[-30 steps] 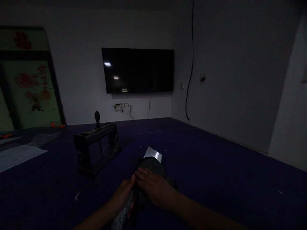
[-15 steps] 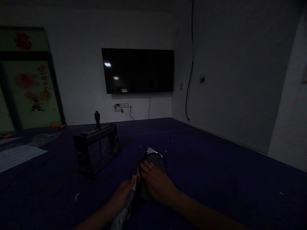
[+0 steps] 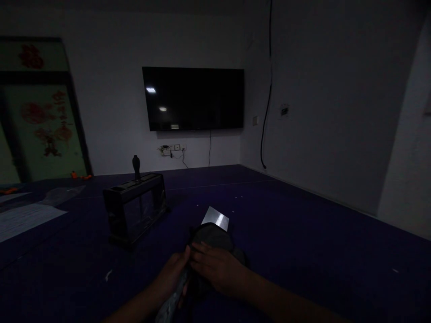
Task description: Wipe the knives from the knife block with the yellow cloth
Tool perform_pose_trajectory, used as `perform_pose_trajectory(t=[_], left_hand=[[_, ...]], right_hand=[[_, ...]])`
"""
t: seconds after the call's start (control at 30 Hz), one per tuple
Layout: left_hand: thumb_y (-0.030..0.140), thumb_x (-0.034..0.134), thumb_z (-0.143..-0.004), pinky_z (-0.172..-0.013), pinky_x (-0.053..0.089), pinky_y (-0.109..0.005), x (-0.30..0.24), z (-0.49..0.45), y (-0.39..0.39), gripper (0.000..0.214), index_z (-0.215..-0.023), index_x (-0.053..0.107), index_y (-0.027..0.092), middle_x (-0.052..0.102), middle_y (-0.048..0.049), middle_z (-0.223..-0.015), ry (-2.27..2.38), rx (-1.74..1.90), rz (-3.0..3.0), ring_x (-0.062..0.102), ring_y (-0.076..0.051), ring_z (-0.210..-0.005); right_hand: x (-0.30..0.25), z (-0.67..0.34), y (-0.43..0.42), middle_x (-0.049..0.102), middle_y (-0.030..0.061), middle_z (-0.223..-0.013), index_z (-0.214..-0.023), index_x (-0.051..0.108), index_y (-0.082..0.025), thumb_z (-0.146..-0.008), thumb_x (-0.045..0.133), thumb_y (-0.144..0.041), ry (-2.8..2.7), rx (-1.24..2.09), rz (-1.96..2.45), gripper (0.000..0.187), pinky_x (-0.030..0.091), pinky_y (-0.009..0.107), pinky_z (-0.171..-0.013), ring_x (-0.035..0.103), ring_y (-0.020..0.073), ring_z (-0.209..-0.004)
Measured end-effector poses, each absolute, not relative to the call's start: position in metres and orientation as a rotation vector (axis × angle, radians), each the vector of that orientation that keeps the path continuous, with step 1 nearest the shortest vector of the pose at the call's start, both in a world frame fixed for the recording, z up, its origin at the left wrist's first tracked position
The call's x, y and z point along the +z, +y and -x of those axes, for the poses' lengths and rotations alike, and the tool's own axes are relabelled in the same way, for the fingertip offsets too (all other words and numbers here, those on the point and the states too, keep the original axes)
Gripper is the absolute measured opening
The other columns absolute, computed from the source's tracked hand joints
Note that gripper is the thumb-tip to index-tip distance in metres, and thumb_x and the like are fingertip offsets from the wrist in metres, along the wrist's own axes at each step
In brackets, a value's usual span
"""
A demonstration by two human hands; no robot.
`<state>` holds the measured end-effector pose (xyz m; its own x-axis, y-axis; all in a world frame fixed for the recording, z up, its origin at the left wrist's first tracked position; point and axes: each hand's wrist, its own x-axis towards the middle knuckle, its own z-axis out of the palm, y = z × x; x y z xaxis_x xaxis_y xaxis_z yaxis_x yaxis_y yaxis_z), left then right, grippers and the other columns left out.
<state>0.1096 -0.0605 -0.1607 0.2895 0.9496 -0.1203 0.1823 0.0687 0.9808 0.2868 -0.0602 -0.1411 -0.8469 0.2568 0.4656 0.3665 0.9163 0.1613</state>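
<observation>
1. Right-hand grip (image 3: pixel 217 269) lies over a dark grey fabric object (image 3: pixel 213 234); a shiny plate (image 3: pixel 216 218) shows just beyond.
2. Left-hand grip (image 3: pixel 174 268) holds a pale patterned piece (image 3: pixel 171 303).
3. A dark vase (image 3: pixel 136 167) tops the black-framed case (image 3: pixel 134 190) on purple floor (image 3: pixel 286 233).
4. A television (image 3: pixel 195 101) hangs on the wall (image 3: pixel 111 89).

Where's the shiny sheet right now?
The shiny sheet is in the head view, below centre at mid-width, its near part hidden behind the grey item under the right hand.
</observation>
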Motion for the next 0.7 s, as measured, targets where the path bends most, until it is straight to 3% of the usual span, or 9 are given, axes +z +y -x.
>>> perform_pose_trajectory(t=[0.2, 0.5, 0.7], left_hand=[[0.085, 0.028, -0.058, -0.032, 0.029, -0.022, -0.155, -0.109, -0.062, 0.074, -0.049, 0.05, 0.015, 0.043, -0.0005, -0.034, 1.124, 0.809, -1.386, 0.04, -0.01, -0.029], [0.085, 0.029, -0.057, -0.029, 0.027, -0.021, -0.158, -0.108, -0.06, 0.072, -0.044, 0.047, 0.017, 0.041, 0.0006, -0.031, 1.101, 0.867, -1.297, 0.038, -0.01, -0.025], [0.089, 0.021, -0.053, -0.027, 0.023, -0.021, -0.155, -0.105, -0.052, 0.077, -0.033, 0.039, 0.017, 0.034, 0.0, -0.027, 1.096, 0.912, -1.154, 0.035, -0.01, -0.021]], right_hand=[[-0.152, -0.293, -0.05, 0.051, 0.0127, -0.127, -0.132, 0.036, -0.012, -0.087, 0.03, -0.006, -2.201, -0.37, 0.328, 0.045, 0.039, 0.035, -0.099, 0.035, 0.0168, -0.126], [-0.151, -0.293, -0.052, 0.05, 0.0082, -0.129, -0.133, 0.036, -0.021, -0.084, 0.031, -0.001, -1.947, -0.361, 0.374, 0.054, 0.045, 0.038, -0.095, 0.042, 0.0186, -0.121], [-0.149, -0.298, -0.043, 0.055, 0.007, -0.123, -0.126, 0.046, -0.025, -0.084, 0.032, -0.003, -1.806, -0.34, 0.502, 0.049, 0.047, 0.035, -0.091, 0.05, 0.0164, -0.114]])
